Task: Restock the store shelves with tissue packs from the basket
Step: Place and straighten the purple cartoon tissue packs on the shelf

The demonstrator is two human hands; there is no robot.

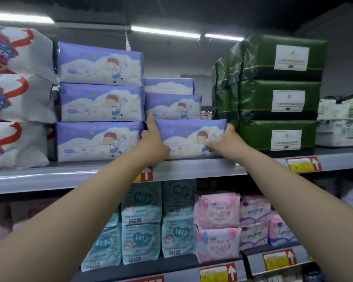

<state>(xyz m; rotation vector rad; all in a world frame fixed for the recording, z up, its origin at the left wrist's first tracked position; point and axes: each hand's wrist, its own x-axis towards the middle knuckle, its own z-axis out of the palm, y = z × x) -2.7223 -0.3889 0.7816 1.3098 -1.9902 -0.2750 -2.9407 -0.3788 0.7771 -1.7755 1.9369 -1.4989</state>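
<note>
A purple tissue pack (189,137) with a cartoon child on it lies on the upper shelf (69,174), at the front of a short stack. My left hand (154,142) holds its left end, with the index finger pointing up along the edge. On its right end my right hand (225,142) grips, thumb on the front face. Two more purple packs (172,105) sit stacked behind and above it. A taller stack of three purple packs (100,102) stands just to the left. The basket is out of view.
White packs with red ribbon print (14,98) fill the shelf's left end. Three dark green packs (277,94) are stacked right of the held pack, with white boxes (338,123) beyond. The lower shelf holds teal packs (151,224) and pink packs (218,226).
</note>
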